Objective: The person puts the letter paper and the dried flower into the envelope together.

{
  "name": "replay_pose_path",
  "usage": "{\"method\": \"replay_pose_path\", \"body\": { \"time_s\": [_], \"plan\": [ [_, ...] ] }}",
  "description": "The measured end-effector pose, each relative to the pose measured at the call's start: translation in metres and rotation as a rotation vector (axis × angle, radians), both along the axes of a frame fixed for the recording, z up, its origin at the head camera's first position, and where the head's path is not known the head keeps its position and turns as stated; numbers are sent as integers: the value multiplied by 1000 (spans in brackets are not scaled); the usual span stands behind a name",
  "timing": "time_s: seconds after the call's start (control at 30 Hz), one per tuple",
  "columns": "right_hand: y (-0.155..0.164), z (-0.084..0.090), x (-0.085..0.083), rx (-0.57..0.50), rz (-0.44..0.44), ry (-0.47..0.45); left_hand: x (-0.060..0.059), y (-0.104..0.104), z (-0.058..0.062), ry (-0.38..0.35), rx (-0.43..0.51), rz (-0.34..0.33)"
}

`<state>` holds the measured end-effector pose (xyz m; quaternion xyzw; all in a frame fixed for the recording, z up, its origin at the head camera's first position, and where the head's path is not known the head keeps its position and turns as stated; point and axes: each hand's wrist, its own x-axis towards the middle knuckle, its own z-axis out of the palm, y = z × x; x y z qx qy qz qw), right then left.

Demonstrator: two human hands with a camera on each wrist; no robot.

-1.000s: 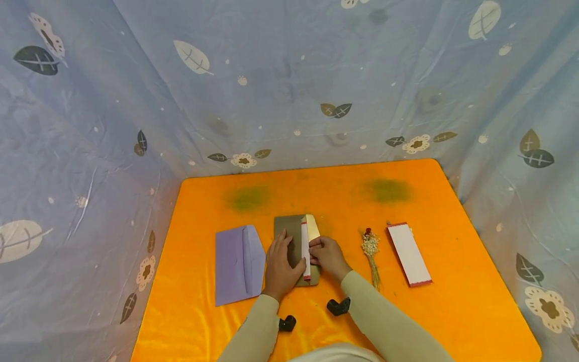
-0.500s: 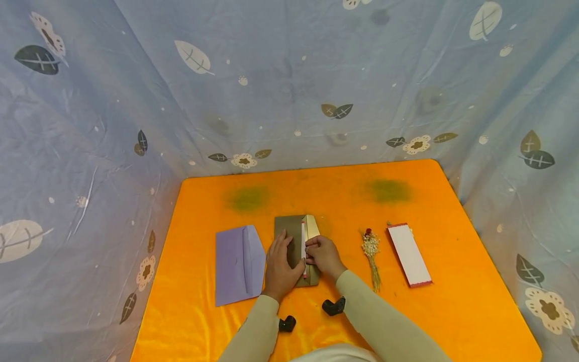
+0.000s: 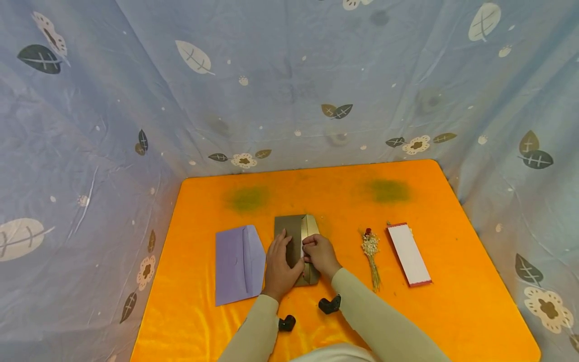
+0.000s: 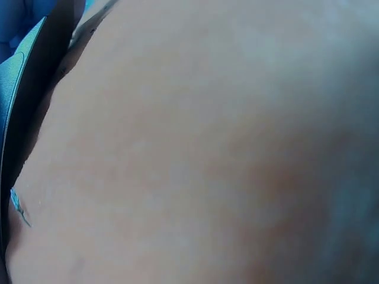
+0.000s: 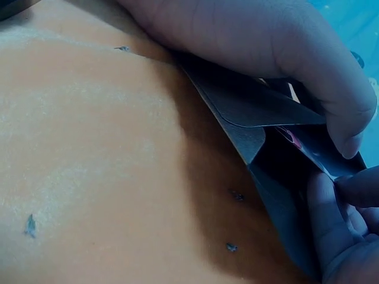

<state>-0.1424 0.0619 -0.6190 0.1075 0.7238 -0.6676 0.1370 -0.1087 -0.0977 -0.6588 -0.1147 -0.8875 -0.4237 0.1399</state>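
Observation:
A dark olive-brown envelope [image 3: 287,225] lies on the orange tabletop, its pale gold flap folded open to the right. My left hand [image 3: 279,266] rests flat on its body with the thumb along the mouth. At that mouth my right hand [image 3: 320,254] pinches a white card with red ends, most of which is hidden inside the envelope. In the right wrist view the card [image 5: 317,158] sits within the opening, between my left thumb [image 5: 346,112] and my right fingers [image 5: 328,219]. Skin-toned blur and an envelope edge [image 4: 35,83] fill the left wrist view.
A purple envelope [image 3: 229,266] lies left of my hands, flap open. To the right are a small dried flower bundle [image 3: 371,246] with a red bloom and another white card [image 3: 409,254] with red ends. Patterned blue-grey curtains [image 3: 289,90] surround the orange table [image 3: 325,191].
My right hand has moved left with the white card, which has slid deeper into the envelope until only a thin strip shows. My left hand has stayed in place.

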Motion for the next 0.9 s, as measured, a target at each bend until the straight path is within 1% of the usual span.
{"method": "replay_pose_path", "body": {
  "time_s": [0.23,0.4,0.57,0.73,0.9],
  "plan": [
    [0,-1,0,-50,-32,-18,0,0,-1,0,-12,2],
    [-2,-2,-1,-66,-46,-10,0,-1,0,-6,-8,5],
    [-6,-3,0,-43,-42,2,-1,-1,1,-9,-16,0],
    [-10,-3,1,18,-13,26,-1,-2,0,8,-10,4],
    [-12,-3,2,61,-18,45,-1,-1,-1,7,-6,0]
  ]
}}
